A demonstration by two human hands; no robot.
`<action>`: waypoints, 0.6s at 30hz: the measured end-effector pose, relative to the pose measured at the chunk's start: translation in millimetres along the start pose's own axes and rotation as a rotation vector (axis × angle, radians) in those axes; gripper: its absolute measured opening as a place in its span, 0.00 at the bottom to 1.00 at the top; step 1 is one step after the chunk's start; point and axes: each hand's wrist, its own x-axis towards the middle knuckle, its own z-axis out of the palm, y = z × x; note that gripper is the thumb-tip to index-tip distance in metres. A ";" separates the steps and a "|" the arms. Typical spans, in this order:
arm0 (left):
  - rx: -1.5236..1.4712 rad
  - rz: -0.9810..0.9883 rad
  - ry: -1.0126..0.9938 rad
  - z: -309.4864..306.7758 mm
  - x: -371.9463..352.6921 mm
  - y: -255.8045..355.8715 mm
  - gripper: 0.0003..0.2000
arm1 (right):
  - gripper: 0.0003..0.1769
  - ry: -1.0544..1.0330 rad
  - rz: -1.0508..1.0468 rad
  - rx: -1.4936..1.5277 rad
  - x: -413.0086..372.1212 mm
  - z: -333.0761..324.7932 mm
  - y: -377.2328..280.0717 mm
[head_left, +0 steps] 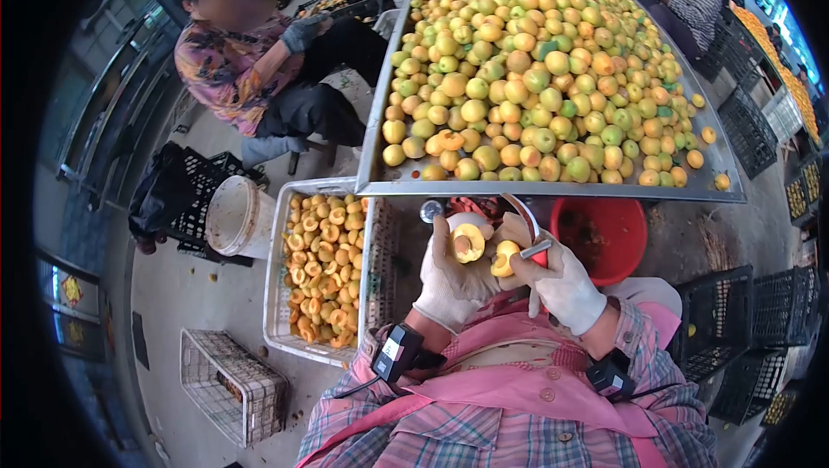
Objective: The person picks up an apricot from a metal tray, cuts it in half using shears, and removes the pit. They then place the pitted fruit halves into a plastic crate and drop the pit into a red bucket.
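In a white cotton glove, my left hand (pixel 451 274) holds an apricot half (pixel 468 243) with the brown pit showing in its cut face. My right hand (pixel 557 276), also gloved, grips a small knife (pixel 537 252) with a red and silver handle and has the other apricot half (pixel 505 258) at its fingertips. The two halves are apart, close beside each other. Just beyond my hands is the metal table (pixel 553 191), heaped with whole yellow-green apricots (pixel 535 79). Left of my hands, a white crate (pixel 370 269) holds many halved apricots (pixel 324 265).
A red bucket (pixel 635 239) stands right of my hands under the table edge. At left are a white bucket (pixel 233 216) and a white crate (pixel 233 386) on the floor. Black crates (pixel 712 313) stand at right. A seated person (pixel 233 79) is at upper left; others sit farther back.
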 end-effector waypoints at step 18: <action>0.309 0.838 1.032 -186.3 -192.7 179.4 0.30 | 0.13 0.120 0.072 0.164 -2.6 -35.6 24.8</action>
